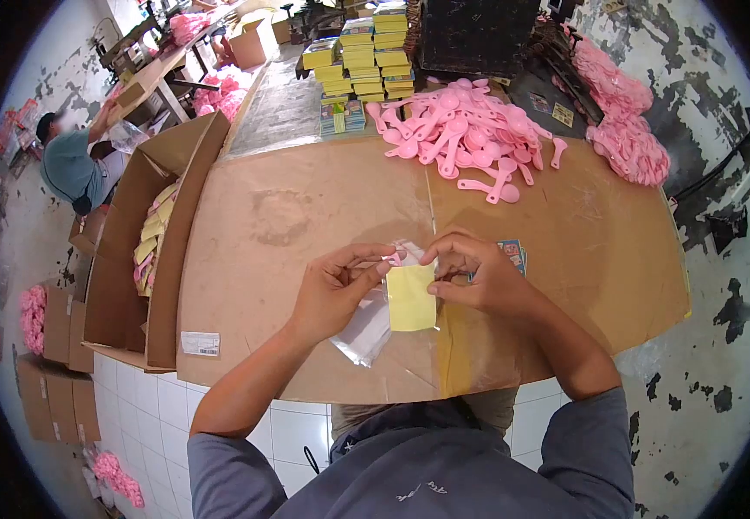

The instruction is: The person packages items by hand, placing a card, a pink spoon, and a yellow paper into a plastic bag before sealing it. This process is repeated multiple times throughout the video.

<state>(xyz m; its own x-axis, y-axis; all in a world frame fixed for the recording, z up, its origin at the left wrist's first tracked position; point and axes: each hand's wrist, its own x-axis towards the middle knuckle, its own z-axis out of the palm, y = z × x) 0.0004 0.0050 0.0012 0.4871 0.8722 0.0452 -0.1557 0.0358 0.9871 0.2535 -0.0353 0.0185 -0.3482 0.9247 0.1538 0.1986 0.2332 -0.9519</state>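
Observation:
My left hand (337, 288) and my right hand (474, 272) meet over a cardboard work surface (305, 216). Between their fingertips I hold a yellow card (411, 298) in a clear plastic bag (366, 330); a bit of pink shows at the bag's top edge, by my fingers. The bag hangs down and to the left below my left hand. Printed cards (513, 253) lie on the cardboard just behind my right hand. A heap of pink plastic spoons (466, 134) lies at the far side of the cardboard.
An open cardboard box (154, 251) with packed yellow and pink items stands at the left. Stacks of yellow card packs (366, 56) stand behind the spoons, more pink pieces (626, 130) at the far right. A person (72, 160) sits far left among boxes.

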